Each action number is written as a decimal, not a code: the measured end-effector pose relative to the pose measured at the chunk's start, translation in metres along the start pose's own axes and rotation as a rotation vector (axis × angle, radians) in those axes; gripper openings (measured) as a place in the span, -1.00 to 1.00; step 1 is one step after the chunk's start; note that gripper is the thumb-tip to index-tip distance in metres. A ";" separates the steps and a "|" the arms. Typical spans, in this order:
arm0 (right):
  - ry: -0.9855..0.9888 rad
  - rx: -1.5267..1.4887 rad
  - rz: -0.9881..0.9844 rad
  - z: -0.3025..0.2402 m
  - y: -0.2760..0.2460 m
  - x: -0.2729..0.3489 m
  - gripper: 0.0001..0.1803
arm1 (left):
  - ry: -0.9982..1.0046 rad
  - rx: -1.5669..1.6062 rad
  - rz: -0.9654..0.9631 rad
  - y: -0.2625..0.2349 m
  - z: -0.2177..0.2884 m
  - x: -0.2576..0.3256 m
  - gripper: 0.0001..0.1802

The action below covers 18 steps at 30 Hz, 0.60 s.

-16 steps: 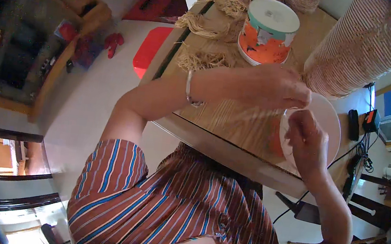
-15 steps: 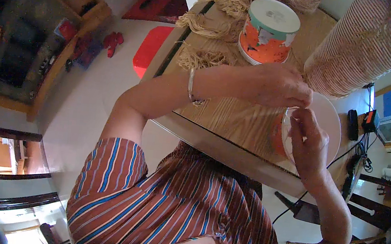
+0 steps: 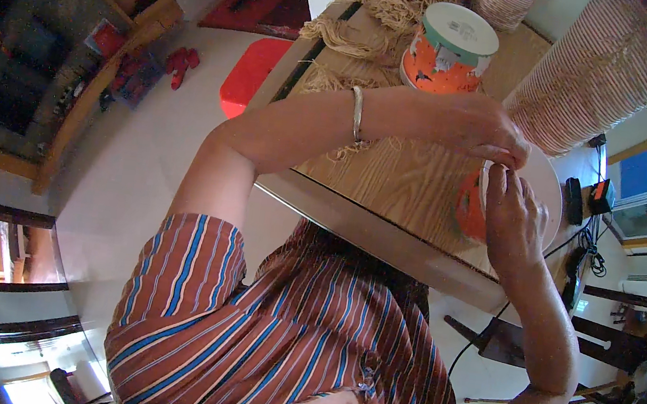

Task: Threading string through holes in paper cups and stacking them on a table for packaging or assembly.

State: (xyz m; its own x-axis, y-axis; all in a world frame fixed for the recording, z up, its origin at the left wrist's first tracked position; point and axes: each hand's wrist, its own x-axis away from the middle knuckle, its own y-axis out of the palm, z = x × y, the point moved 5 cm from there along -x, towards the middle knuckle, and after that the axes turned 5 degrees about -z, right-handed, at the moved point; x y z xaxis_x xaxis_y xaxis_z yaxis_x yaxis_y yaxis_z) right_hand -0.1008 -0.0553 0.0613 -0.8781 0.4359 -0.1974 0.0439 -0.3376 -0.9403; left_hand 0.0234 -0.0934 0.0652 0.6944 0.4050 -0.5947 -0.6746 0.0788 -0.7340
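An orange tub (image 3: 466,210) with a white lid (image 3: 545,197) lies tilted at the right edge of the wooden table (image 3: 398,179). My right hand (image 3: 514,224) wraps around the tub's side, its fingers reaching up to the lid's rim. My left hand (image 3: 472,127), with a metal bangle on its wrist, reaches across the table and pinches the lid's rim right where my right fingertips are. What sits between the fingertips is too small to tell. A second orange tub (image 3: 446,48) with a white lid stands upright farther back.
Straw-coloured fibres (image 3: 382,5) lie heaped at the table's far end. A tall ribbed striped stack (image 3: 593,77) leans at the right. A red stool (image 3: 249,74) and a wooden shelf (image 3: 88,63) stand on the floor to the left. Cables and a dark chair (image 3: 538,346) are to the right.
My left hand has slid a little to the right, and its fingertips now meet my right fingers at the lid's rim. The tub stays in my right hand.
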 end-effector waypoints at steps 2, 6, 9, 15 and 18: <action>0.072 -0.101 -0.042 0.007 0.006 -0.003 -0.69 | -0.039 -0.019 -0.027 0.001 -0.002 0.000 -0.82; 0.231 -0.355 -0.071 0.034 0.020 -0.009 -0.86 | -0.206 -0.051 0.017 0.003 -0.002 0.006 -0.81; 0.297 -0.622 -0.193 0.046 0.024 -0.016 -0.81 | -0.259 -0.037 0.065 0.007 -0.001 0.015 -0.82; 0.616 -1.512 -0.683 0.065 0.052 -0.012 -0.78 | -0.281 0.106 0.149 0.009 0.011 0.024 -0.83; 0.543 -1.921 -0.724 0.056 0.060 -0.007 -0.76 | -0.289 0.009 0.074 0.020 0.013 0.027 -0.77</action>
State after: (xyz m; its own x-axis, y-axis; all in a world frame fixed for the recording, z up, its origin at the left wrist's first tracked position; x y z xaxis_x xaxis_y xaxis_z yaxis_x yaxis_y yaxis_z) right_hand -0.1188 -0.1258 0.0216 -0.7836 0.3211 0.5318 0.4662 0.8698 0.1618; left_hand 0.0255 -0.0695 0.0392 0.5442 0.6521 -0.5278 -0.7237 0.0466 -0.6886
